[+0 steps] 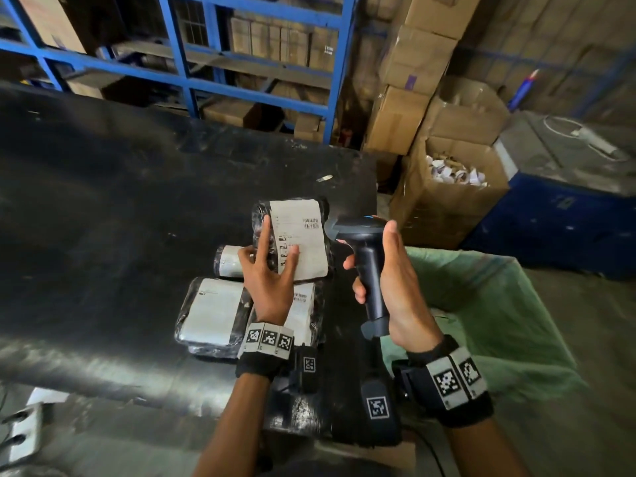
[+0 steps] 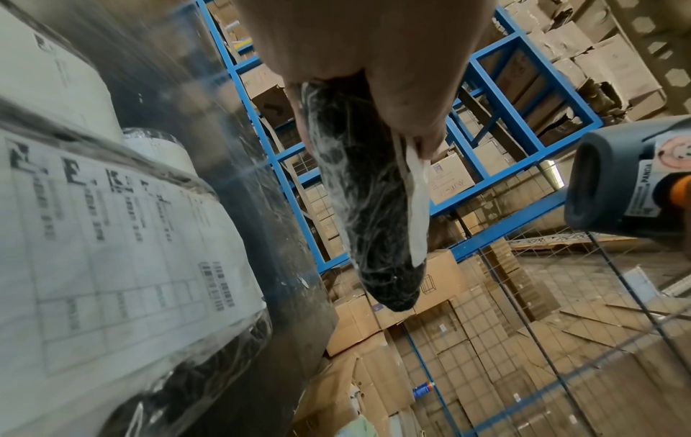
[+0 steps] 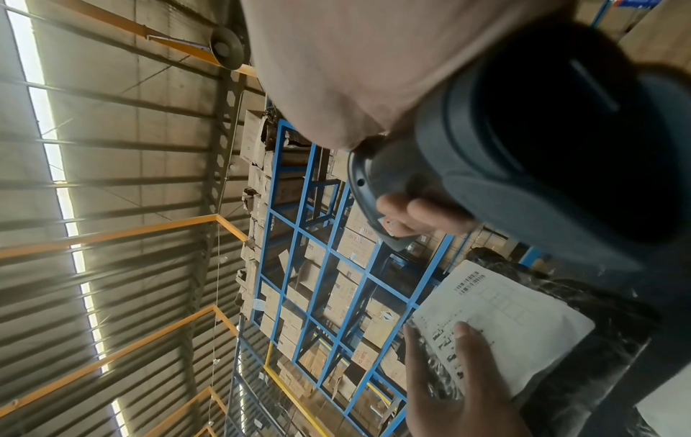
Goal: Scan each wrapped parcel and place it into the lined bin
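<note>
left hand [image 1: 266, 280] pinching a raised wrapped parcel [image 1: 292, 235]; right hand [image 1: 392, 287] gripping the scanner [image 1: 361, 242]. could misread if the label tilts away.

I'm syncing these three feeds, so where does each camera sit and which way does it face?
Head: on the head, looking forward and down at the black table; both forearms and hands show.
Left wrist: on the left wrist, looking along the left hand past the held parcel to blue racking.
Right wrist: on the right wrist, looking along the right hand and scanner, toward the roof.
Shared: all show the parcel and scanner.
</note>
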A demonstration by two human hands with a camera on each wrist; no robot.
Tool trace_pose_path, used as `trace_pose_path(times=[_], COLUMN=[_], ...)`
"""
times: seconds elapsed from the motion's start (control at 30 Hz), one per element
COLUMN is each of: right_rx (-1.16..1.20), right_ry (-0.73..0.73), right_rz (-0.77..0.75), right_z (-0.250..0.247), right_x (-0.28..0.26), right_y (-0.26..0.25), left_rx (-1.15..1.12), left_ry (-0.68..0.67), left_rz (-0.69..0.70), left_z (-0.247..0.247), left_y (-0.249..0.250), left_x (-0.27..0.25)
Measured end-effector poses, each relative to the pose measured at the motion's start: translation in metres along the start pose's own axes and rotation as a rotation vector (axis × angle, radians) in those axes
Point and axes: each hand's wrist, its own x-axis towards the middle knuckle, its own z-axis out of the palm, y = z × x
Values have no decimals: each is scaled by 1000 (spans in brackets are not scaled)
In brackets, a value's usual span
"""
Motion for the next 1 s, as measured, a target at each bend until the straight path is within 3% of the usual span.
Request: trace_pose_path(times=[0.2,0.3,0.47,0.6,0.7,0.87,1.0], right_rx=[-1,-53,-182,-245,-226,-150,-435], right_ry=[18,106,330,382,430,410,464], right_rz=[-41,-54,75,223,328,395,308], right_z=[-2,-7,-22,-28,-25,-20,-22], right_x=[5,15,43,50,48,44,44], right_y=[2,24,122,209,248,281,261], left_rx=[-35,-4,37,49,53,46,-42], left_ry=[-19,-19,-5,-13,-30,-146,-280], left_rz=[6,-3,-27,-103,-84,-83,-91], left_z=[6,3,-10,-19,-26,-24,-9], left_y=[1,-5,-19,-27,-31,-31,-29], left_x=[-1,1,7,12,15,22,28])
